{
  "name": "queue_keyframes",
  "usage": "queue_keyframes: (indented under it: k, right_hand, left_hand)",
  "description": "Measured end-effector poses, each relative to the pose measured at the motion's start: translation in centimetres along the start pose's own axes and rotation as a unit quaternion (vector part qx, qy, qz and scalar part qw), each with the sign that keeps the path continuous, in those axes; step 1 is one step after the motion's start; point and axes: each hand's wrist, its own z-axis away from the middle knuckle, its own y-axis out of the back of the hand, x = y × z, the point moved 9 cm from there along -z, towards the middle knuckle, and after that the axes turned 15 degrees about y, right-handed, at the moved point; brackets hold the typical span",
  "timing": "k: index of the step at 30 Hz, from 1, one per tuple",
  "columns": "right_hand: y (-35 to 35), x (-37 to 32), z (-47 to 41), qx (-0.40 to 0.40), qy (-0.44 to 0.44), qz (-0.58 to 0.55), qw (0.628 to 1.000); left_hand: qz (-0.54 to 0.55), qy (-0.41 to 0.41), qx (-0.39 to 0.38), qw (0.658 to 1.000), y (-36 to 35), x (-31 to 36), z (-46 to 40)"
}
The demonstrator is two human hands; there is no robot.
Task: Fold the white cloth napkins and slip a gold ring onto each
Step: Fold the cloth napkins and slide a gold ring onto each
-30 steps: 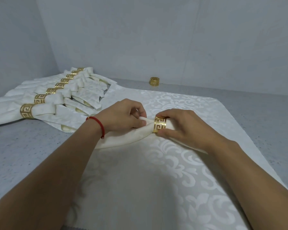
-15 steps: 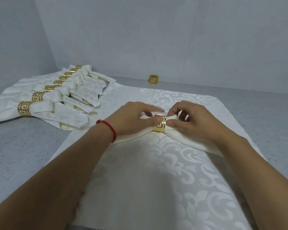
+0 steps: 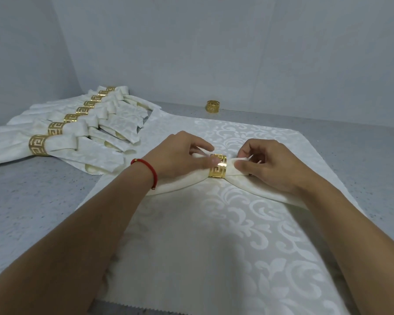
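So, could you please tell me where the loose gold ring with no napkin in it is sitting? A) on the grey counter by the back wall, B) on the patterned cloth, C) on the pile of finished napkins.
A: the spare gold ring stands alone on the grey counter near the wall.

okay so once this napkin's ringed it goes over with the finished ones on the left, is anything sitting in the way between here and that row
Nothing visible blocks it. The ringed napkin, held by the left hand and right hand, lies right of the finished row; only flat patterned cloth and bare grey counter lie between.
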Motion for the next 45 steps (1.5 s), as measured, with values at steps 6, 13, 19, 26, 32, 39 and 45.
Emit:
queue_keyframes:
  k: [6, 13, 19, 26, 32, 39, 45]
  right_hand:
    - [0.0, -0.2, 0.0, 0.018, 0.005, 0.023, 1.0]
    - [-0.6, -2.6, 0.2, -0.019, 0.071, 0.139, 0.988]
    - [-0.3, -1.6, -0.4, -0.023, 0.007, 0.182, 0.983]
    - [-0.1, 0.2, -0.3, -0.036, -0.051, 0.128, 0.99]
    - [0.3, -2.7, -2.5, -0.007, -0.07, 0.037, 0.997]
    - [-5.1, -11.2, -6.5, -0.001, -0.056, -0.045, 0.997]
    - [-17.3, -19.4, -10.2, -0.051, -0.029, -0.051, 0.997]
  left_hand:
    - [0.005, 0.02, -0.025, 0.999, 1.2, -1.1, -0.3]
    - [0.007, 0.031, -0.027, 0.999, 1.0, -1.2, -0.5]
    - [-0.024, 0.064, -0.024, 0.997, 0.4, -1.4, -0.4]
    - [-0.069, 0.105, -0.051, 0.991, 0.7, -1.2, -0.3]
    - [0.028, 0.118, -0.032, 0.992, 5.1, -0.2, 0.7]
    - [0.114, 0.154, -0.052, 0.98, 14.4, -4.4, 6.6]
    - [-0.09, 0.198, 0.081, 0.973, 24.8, -13.6, 11.7]
